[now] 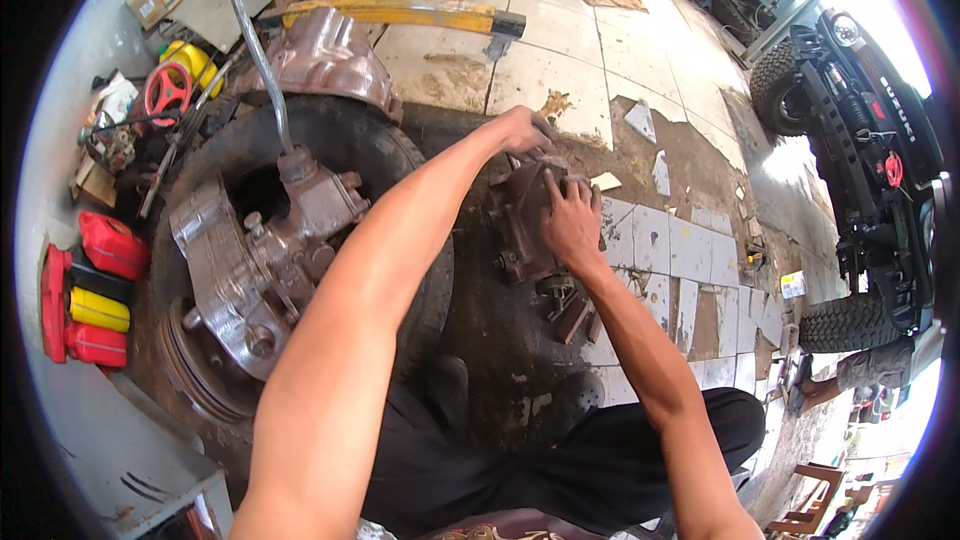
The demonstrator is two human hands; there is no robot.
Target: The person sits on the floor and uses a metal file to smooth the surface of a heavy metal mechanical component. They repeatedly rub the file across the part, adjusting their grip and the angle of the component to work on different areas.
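Note:
In the head view, my left hand (525,135) is at the far top edge of a dark, grimy metal housing (515,215) on the floor, fingers curled onto it and partly hidden. My right hand (570,215) grips the near right of that housing's top, its fingers apart and bent over it. Left of my arms, a gearbox (230,270) with a tall lever (270,80) rests on a tyre (405,155). A bell-shaped casting (325,65) sits behind it. Short metal pieces (575,320) lie below the housing I hold.
Yellow stand (400,15) at the back; red and yellow containers (100,315) and clutter along the left; broken tiles (650,240) on the right floor. A black off-road vehicle (880,160) fills the far right, with another person's leg (830,390) near its lower tyre (840,325).

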